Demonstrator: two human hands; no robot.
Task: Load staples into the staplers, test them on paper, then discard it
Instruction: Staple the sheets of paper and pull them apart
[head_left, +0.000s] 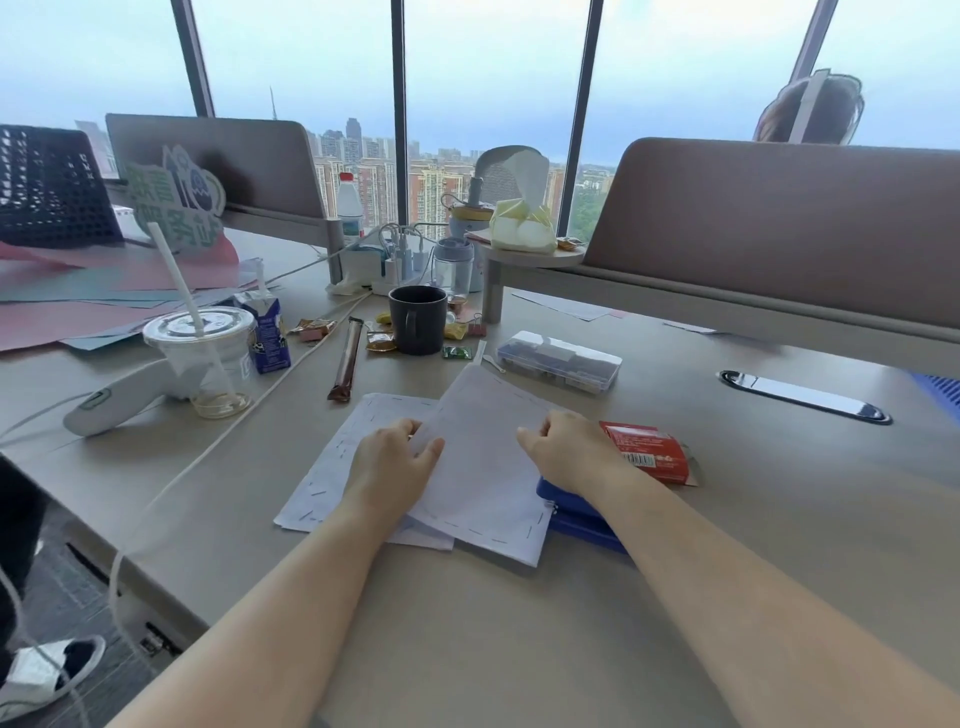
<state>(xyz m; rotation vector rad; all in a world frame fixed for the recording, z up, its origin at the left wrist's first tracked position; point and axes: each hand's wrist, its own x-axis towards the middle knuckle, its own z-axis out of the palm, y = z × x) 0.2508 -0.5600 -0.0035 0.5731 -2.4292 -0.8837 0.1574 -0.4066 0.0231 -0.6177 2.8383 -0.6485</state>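
Observation:
Several white paper sheets with rows of staples along their edges lie stacked on the desk before me. My left hand grips the left edge of the top sheet, thumb on top. My right hand rests on the sheet's right side, fingers curled over it. A blue stapler lies under my right wrist, partly hidden by the paper and my arm. A red staple packet sits just right of my right hand. A clear plastic box of dark supplies stands behind the paper.
A dark mug, a plastic cup with straw, a milk carton, a brown snack stick, candies and a white cable crowd the desk's left and back. A cable grommet is at right. Grey dividers stand behind.

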